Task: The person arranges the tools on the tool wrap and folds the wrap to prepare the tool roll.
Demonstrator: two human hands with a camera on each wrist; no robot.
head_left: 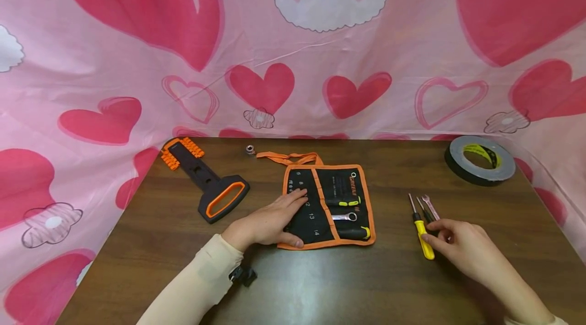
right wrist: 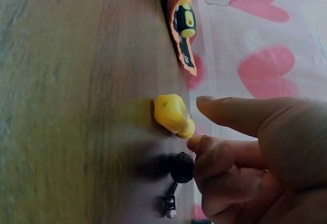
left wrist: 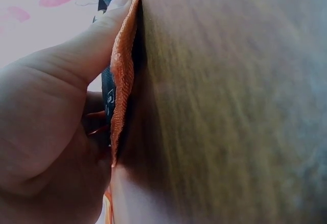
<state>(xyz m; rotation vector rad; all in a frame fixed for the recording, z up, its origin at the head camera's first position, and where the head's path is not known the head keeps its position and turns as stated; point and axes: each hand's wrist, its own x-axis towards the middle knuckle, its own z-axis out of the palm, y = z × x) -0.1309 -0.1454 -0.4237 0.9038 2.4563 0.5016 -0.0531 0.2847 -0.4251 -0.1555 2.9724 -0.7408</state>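
The yellow screwdriver (head_left: 425,240) lies on the table (head_left: 293,284) at my right, its long axis running away from me, the shaft pointing far and slightly left, the handle end toward me. My right hand (head_left: 464,244) is at that handle, thumb and forefinger parted; whether they touch it I cannot tell. Just right of it, a black-handled tool (head_left: 428,215) and a wrench (head_left: 431,208) point the same way. My left hand (head_left: 272,219) rests, fingers extended, on the black pouch (head_left: 316,223). Farther right sits a tape roll (head_left: 492,174).
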